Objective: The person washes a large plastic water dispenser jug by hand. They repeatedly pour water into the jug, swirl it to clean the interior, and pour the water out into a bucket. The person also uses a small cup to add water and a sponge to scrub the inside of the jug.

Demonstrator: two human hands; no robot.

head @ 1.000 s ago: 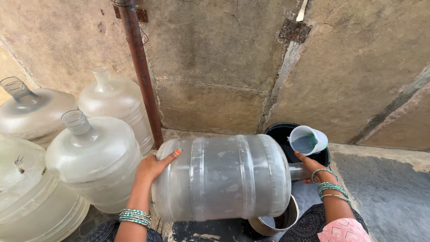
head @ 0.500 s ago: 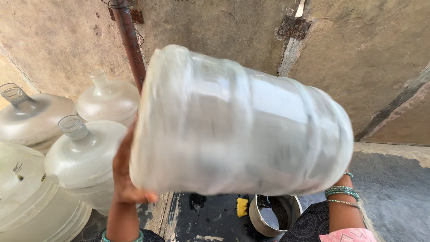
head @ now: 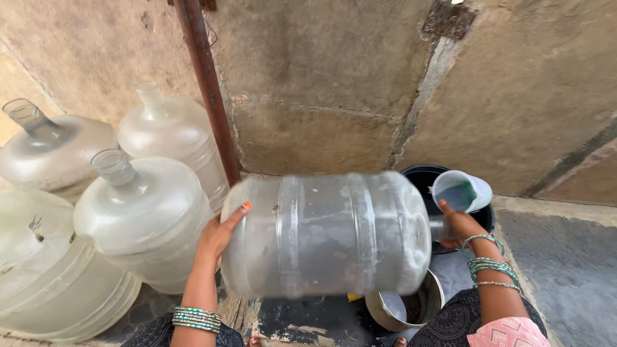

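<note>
1. Four empty water jugs are standing at the far left: one jug at the edge [head: 51,270], one behind it [head: 54,151], one taller jug [head: 168,138] against the wall, and one nearest jug [head: 141,218] just beside the person's left arm.
2. A rusty pipe [head: 205,83] is running down the wall [head: 334,77] behind them.
3. The left hand [head: 222,231] is pressing flat, fingers spread, against the base of the big clear jug [head: 328,234], bracing it rather than gripping around it.
4. That big clear jug is lying on its side in mid-air between the hands, blurred with motion. Half a second ago it was raised high and tilted close to the camera; now it is coming back down to the level position it had a second ago, so it is being swung up and down.
5. A steel pot [head: 405,305] is sitting on the ground below the jug's neck end.
6. The right hand [head: 459,225] is clenching around the jug's neck, which is mostly hidden.
7. A black bucket [head: 421,180] is standing behind, with a white mug [head: 459,191] resting at its rim.
</note>
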